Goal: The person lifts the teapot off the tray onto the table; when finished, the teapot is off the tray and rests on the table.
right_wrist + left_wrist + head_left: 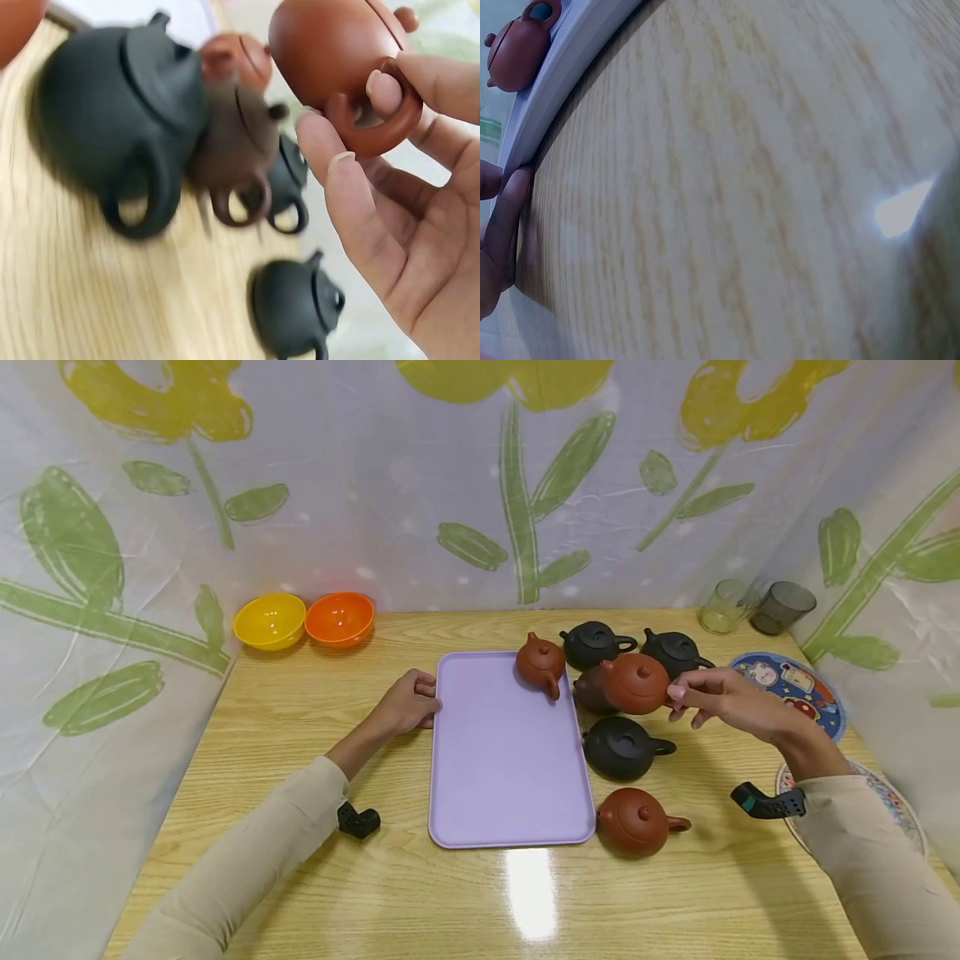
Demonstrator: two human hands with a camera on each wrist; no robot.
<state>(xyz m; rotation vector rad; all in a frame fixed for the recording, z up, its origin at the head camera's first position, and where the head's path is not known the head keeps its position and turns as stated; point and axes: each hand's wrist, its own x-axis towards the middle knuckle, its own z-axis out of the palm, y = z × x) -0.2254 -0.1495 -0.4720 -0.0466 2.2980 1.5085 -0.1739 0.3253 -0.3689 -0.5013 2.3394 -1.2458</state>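
Note:
My right hand point(738, 702) holds a reddish-brown teapot point(636, 683) by its handle, raised above the table. In the right wrist view a fingertip pokes through the handle loop of this teapot point(337, 52). Behind and below it, partly hidden, sits a dark brown teapot point(591, 691). My left hand point(408, 703) grips the left rim of a lavender tray point(510, 760), its fingertips at the edge in the left wrist view. A small reddish teapot point(540, 662) stands on the tray's far right corner, its handle pointing toward me.
Black teapots point(621, 748) and another reddish one point(633, 822) stand along the tray's right side. Yellow point(270, 622) and orange bowls point(340, 620) are at the back left. Two glasses point(782, 608) stand back right, near round patterned mats point(825, 697) partly under my right arm.

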